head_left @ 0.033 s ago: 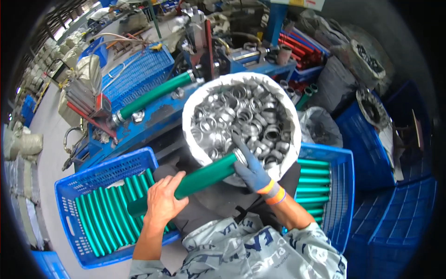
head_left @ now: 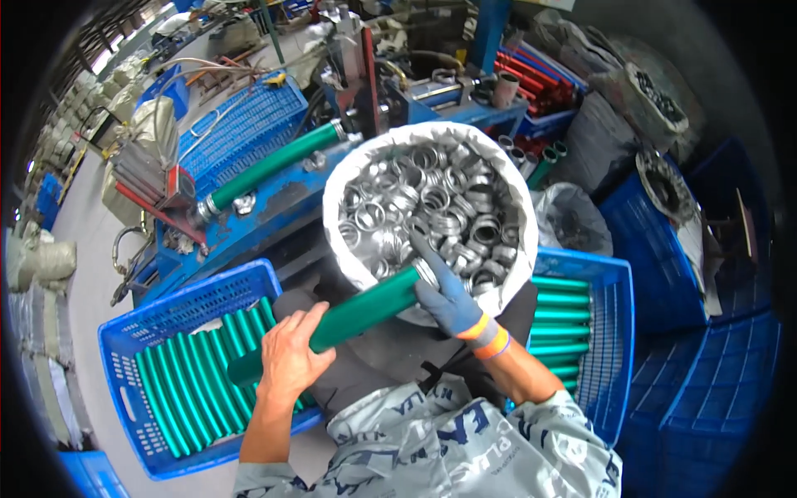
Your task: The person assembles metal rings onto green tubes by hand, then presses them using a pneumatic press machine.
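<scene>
My bare left hand is wrapped around a green tube, which slants up to the right across my lap. At the tube's upper end sits a threaded silver metal ring. My right hand, in a blue-grey glove with an orange band at the wrist, grips this ring from the right, index finger stretched out along it. Just beyond, a round container lined in white holds many loose metal rings. The tube's lower end reaches over the left crate; my right palm is hidden.
Blue crates with green tubes stand to my left and right. Ahead on the left, a blue machine bench bears another green tube between its fittings. Red tubes lie at the far right, near stacked blue crates.
The view has shifted slightly, and the container's contents look sharper. Both hands keep the same hold on the tube and ring.
</scene>
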A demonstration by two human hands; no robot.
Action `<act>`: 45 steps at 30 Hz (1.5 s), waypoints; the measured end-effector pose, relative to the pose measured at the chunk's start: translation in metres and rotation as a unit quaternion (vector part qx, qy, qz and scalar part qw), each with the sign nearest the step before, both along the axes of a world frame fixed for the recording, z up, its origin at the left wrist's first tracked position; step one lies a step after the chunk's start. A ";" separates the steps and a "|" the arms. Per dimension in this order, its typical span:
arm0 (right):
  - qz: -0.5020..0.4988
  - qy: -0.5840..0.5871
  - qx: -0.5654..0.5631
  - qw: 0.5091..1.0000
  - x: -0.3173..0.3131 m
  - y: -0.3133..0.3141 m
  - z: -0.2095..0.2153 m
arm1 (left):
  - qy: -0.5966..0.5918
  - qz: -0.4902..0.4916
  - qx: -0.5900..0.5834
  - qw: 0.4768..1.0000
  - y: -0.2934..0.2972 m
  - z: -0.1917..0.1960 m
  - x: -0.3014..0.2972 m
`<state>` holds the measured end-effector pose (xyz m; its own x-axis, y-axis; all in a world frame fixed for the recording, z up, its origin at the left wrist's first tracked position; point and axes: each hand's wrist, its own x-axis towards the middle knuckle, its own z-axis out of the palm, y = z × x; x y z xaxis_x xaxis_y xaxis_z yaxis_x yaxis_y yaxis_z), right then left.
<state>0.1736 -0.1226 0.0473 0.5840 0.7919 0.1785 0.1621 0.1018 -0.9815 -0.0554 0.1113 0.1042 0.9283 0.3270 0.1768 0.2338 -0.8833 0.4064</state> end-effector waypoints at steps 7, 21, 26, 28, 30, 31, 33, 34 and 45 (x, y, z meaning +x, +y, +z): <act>0.069 0.131 -0.020 0.989 0.023 0.036 0.055 | 0.006 0.069 -0.170 0.983 0.016 -0.038 -0.049; 0.006 -0.566 -0.256 0.784 0.065 0.093 -0.042 | -0.015 0.001 -0.556 0.831 0.032 -0.049 -0.072; 0.004 0.014 -0.144 0.990 0.077 0.042 -0.039 | -0.350 0.057 -0.625 0.696 0.012 -0.037 -0.054; -0.005 0.300 -0.020 0.954 0.057 0.032 -0.020 | -0.402 0.092 -0.664 0.623 0.017 -0.026 -0.056; 0.028 0.385 0.099 0.917 0.043 0.017 -0.023 | -0.420 0.102 -0.698 0.570 0.014 -0.023 -0.044; 0.033 0.387 0.113 0.914 0.040 0.009 -0.023 | -0.424 0.105 -0.716 0.544 0.009 -0.026 -0.032; 0.042 0.394 0.129 0.909 0.028 0.004 -0.005 | -0.424 0.086 -0.753 0.495 0.004 -0.033 -0.021; 0.053 0.376 0.133 0.916 0.025 0.002 -0.001 | -0.431 0.097 -0.749 0.493 -0.001 -0.035 -0.015; -0.013 0.285 0.094 0.954 -0.002 0.016 0.021 | -0.451 0.119 -0.677 0.569 -0.019 -0.036 -0.015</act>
<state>0.1711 -0.1069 0.0684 0.6477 0.7610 -0.0372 -0.3881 0.2875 -0.8756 -0.0708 0.0924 0.0687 0.5603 0.8281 -0.0175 -0.5626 0.3960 0.7257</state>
